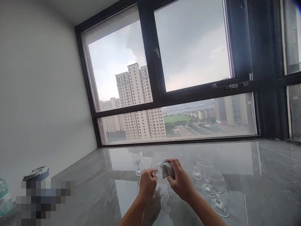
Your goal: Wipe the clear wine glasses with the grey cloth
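My left hand [147,184] is closed around a clear stemmed glass [157,168], held on its side above a glossy grey marble surface [246,175]. My right hand [180,180] pinches a small grey cloth [167,169] that is pushed into the mouth of that glass. Both hands meet at the middle of the view. One small wine glass [136,163] stands upright just behind my left hand. To the right of my right hand stand three larger stemmed glasses [217,191], close together.
A big dark-framed window [162,72] looks out on high-rise buildings behind the surface. A white wall runs along the left. At the lower left are a water bottle [4,197], a round grey lid [36,173] and a blurred-out patch.
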{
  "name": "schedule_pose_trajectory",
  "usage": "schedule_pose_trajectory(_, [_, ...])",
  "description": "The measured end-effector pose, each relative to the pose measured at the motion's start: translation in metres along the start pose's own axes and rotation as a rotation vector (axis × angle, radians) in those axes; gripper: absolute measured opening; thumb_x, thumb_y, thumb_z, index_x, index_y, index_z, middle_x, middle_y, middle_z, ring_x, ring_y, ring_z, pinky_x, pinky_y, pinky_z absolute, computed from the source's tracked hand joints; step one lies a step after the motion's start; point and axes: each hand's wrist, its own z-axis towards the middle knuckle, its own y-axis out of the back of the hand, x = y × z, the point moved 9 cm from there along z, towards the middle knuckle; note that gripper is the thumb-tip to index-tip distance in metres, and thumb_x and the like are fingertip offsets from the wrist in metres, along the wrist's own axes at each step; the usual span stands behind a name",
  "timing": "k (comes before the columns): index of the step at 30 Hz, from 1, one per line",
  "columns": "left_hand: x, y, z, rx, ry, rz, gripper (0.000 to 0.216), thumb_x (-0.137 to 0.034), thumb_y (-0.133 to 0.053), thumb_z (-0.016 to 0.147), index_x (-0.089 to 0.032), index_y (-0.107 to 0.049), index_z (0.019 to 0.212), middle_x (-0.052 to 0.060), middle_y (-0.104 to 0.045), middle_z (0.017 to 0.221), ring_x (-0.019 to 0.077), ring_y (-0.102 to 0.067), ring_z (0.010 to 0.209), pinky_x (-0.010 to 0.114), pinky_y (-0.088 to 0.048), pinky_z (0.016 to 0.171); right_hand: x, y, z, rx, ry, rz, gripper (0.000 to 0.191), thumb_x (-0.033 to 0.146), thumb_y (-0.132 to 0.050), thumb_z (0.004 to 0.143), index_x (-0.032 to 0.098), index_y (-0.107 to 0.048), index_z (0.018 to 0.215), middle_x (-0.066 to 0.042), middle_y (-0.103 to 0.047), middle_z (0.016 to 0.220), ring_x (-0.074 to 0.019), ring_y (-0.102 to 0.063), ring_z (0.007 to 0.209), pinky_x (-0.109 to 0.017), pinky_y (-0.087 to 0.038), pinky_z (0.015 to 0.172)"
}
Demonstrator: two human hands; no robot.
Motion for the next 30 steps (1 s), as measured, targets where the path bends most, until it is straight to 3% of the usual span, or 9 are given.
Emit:
schedule_pose_trajectory(6, [0.001, -0.001, 0.000, -0.011, 0.002, -0.022, 0.036, -0.009, -0.051, 0.079, -0.018, -0.079, 0.101, 0.008, -0.078, 0.098, 0.0225, -0.065, 0.098, 0.030, -0.045, 0.087, 0.005, 0.002, 0.000, -0.005, 0.028, 0.063, 0.030, 0.030, -0.051, 0.089, 0.028, -0.048, 0.119, -0.007, -0.056, 0.123, -0.0214, -0.063, 0.097, -0.033, -0.052, 0.078])
schedule_pose_trajectory(10, [0.001, 0.000, 0.000, -0.011, -0.005, -0.027, 0.037, -0.010, -0.051, 0.079, -0.019, -0.078, 0.102, 0.008, -0.078, 0.098, 0.0226, -0.065, 0.096, 0.031, -0.046, 0.087, 0.002, 0.002, 0.001, -0.032, 0.040, 0.109, 0.023, 0.027, -0.041, 0.094, 0.029, -0.051, 0.115, -0.005, -0.058, 0.121, -0.0205, -0.063, 0.101, -0.034, -0.052, 0.084])
schedule_pose_trajectory(18, [0.001, -0.006, 0.001, 0.019, -0.036, -0.043, 0.036, -0.008, -0.053, 0.078, -0.021, -0.079, 0.099, 0.006, -0.077, 0.092, 0.0206, -0.065, 0.089, 0.030, -0.046, 0.082, -0.017, 0.012, 0.002, -0.228, -0.061, 0.161, 0.056, 0.022, -0.049, 0.084, 0.024, -0.031, 0.137, -0.012, -0.058, 0.124, -0.0254, -0.063, 0.109, -0.045, -0.050, 0.093])
schedule_pose_trajectory(22, [-0.001, -0.008, 0.000, 0.032, -0.049, -0.049, 0.034, -0.009, -0.054, 0.078, -0.021, -0.079, 0.097, 0.006, -0.077, 0.088, 0.0206, -0.065, 0.086, 0.030, -0.045, 0.081, -0.020, 0.022, 0.003, -0.294, -0.093, 0.168, 0.055, 0.025, -0.054, 0.082, 0.025, -0.034, 0.133, -0.010, -0.062, 0.117, -0.0253, -0.064, 0.103, -0.044, -0.049, 0.092])
schedule_pose_trajectory(30, [0.003, -0.006, -0.001, 0.015, -0.013, -0.036, 0.035, -0.009, -0.051, 0.078, -0.019, -0.079, 0.096, 0.007, -0.076, 0.090, 0.0207, -0.065, 0.087, 0.030, -0.044, 0.081, -0.014, 0.012, 0.005, -0.200, -0.022, 0.150, 0.061, 0.011, -0.048, 0.076, 0.026, -0.037, 0.134, -0.005, -0.061, 0.105, -0.0217, -0.064, 0.095, -0.038, -0.051, 0.088])
